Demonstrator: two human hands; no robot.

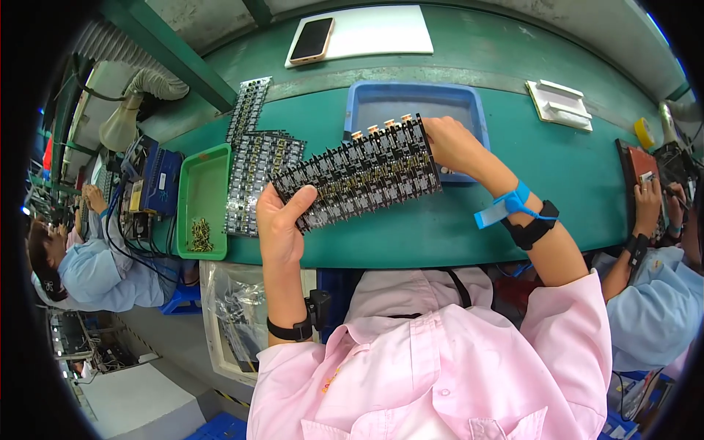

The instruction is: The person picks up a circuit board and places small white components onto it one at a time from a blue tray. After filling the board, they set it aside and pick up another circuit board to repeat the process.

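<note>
A dark panel of small circuit boards [367, 176] is held up, tilted, above the front of the green bench. My left hand [282, 216] grips its left end, the thumb lying across the face. Several small white-and-orange parts [374, 130] stand along the panel's upper edge. At the panel's upper right corner is my right hand [455, 143], closed, its fingertips hidden behind the panel; what they pinch cannot be made out. Behind the panel lies a blue tray [480, 110], partly covered by my right hand. A stack of similar panels [268, 150] rests left of the held one.
A green tray [192, 172] with small brass-coloured parts [201, 235] sits at the left. Farther back, a phone [312, 39] lies on a white board [381, 33]. A white holder [560, 105] is at the right. Co-workers sit on both sides; a blue strap [502, 207] circles my right forearm.
</note>
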